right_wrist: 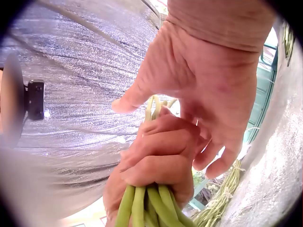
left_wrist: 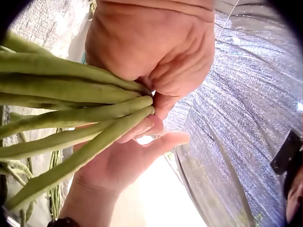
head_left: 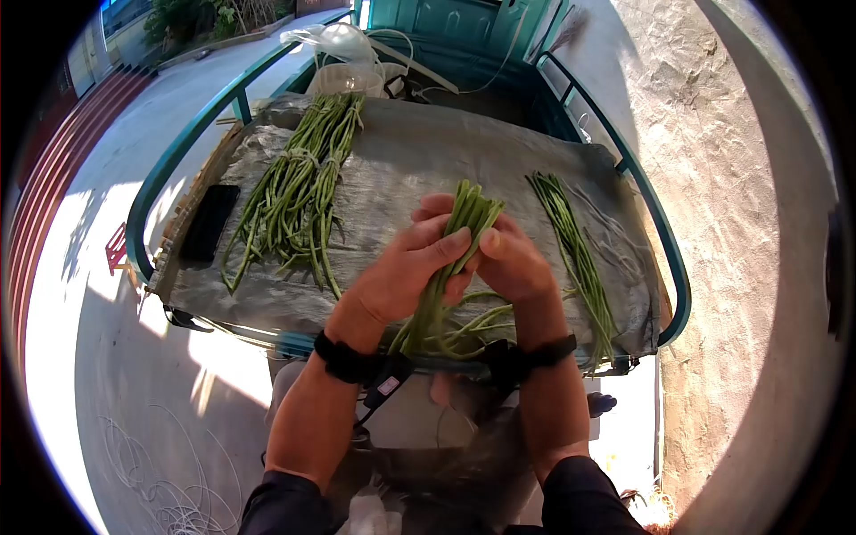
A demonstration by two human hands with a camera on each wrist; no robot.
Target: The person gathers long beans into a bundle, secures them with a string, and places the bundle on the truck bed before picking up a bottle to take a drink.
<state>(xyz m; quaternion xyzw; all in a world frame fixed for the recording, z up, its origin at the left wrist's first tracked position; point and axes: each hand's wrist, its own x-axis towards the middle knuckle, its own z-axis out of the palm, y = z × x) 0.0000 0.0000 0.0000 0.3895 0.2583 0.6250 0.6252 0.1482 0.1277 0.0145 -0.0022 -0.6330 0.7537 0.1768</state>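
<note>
My left hand (head_left: 401, 272) grips a bunch of green long beans (head_left: 474, 212) in front of my chest, over the near edge of the cart bed. In the left wrist view that hand's fingers fold round the beans (left_wrist: 71, 87). Beside it is my right hand (head_left: 515, 263), its palm facing the bunch. The right wrist view shows the right hand (right_wrist: 213, 85) with thumb extended and fingers loosely bent, close by the left fist (right_wrist: 156, 151). Beneath the hands, a few loose beans (head_left: 486, 319) lie on the grey sheet (head_left: 419, 143).
A large tied bundle of long beans (head_left: 308, 174) lies at the left, and a thinner one (head_left: 575, 254) at the right. Near the left edge is a black flat object (head_left: 209, 223). Teal rails (head_left: 169, 178) flank the bed; a clear plastic bag (head_left: 343, 43) sits behind.
</note>
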